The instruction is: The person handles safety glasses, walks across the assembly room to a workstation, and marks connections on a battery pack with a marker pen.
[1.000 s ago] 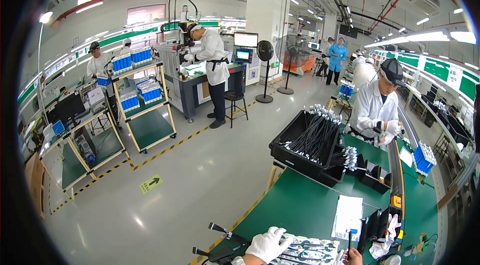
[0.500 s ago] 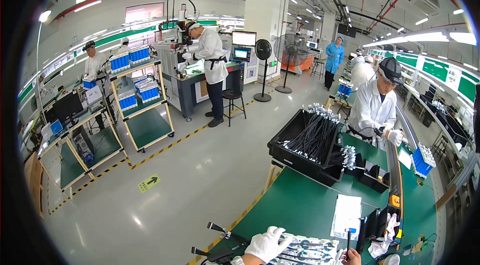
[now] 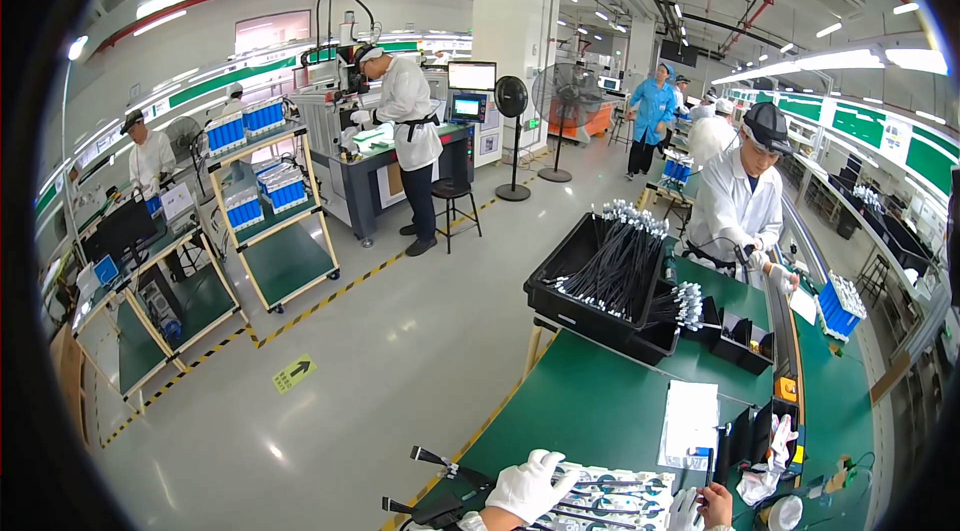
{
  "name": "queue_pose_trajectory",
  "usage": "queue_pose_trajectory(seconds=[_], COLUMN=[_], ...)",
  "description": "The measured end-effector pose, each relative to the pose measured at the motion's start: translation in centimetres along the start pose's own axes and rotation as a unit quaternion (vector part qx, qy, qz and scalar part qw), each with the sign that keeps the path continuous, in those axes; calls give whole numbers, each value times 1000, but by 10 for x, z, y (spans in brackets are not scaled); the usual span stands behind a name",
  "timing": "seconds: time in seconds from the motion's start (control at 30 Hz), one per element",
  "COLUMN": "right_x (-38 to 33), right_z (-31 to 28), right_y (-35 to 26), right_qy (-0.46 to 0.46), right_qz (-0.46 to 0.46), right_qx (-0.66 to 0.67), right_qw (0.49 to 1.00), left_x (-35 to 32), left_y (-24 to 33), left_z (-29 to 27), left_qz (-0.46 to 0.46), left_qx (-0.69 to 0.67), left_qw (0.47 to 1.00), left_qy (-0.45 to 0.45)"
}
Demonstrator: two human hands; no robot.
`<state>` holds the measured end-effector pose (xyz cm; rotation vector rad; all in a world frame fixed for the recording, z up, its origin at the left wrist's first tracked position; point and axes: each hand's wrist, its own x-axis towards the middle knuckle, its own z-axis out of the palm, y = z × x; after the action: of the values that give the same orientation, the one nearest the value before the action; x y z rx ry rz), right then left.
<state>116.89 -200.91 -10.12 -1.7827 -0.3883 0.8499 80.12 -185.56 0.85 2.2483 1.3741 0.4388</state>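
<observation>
A white module (image 3: 625,501) with round dark-blue patches and black strips across its top lies at the near edge of the green bench. My left hand (image 3: 528,491), in a white glove, rests at its left side with fingers apart. Beyond the module's right end, my right hand (image 3: 714,505) shows bare fingertips beside white glove fabric. Its fingers are closed on a thin dark stick-like tool (image 3: 712,469), whose kind I cannot make out. To the left of my left hand, black cables with flat connectors (image 3: 435,458) stick out past the bench edge.
White paper (image 3: 690,421) lies beyond the module. A black crate of cables (image 3: 600,281) stands farther along the bench (image 3: 580,401). Small black bins (image 3: 745,339) and a crumpled glove (image 3: 768,461) sit to the right. A co-worker (image 3: 740,191) works beside a blue battery pack (image 3: 840,306).
My right hand has shifted slightly right and up, and the tool's blue end shows less. My left hand stays on the module. The view has turned slightly, and the person in blue has walked closer.
</observation>
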Motion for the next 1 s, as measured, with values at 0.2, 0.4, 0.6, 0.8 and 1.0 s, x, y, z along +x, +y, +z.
queue_pose_trajectory(seconds=[0.2, 0.4, 0.6, 0.8, 1.0], right_x=[60, 78, 87, 76, 71], right_z=[0, 2, 0, 37, 34], right_y=[39, 60, 77, 41, 39], right_qy=[85, 130, 234, 289, 331], right_qz=[27, 3, -148, -145, -117], right_qx=[83, 141, -236, -130, -98], right_qw=[993, 981, 931, 937, 931], left_x=[-2, -13, 1, 7, 12], left_y=[2, 1, 1, 4, -1], left_z=[0, 0, 2, 8, 25], left_qz=[-8, -14, 35, 42, 86], left_qx=[-6, -9, -10, -14, -46], left_qw=[1000, 1000, 997, 994, 992], left_qy=[-5, 6, 61, 96, 78])
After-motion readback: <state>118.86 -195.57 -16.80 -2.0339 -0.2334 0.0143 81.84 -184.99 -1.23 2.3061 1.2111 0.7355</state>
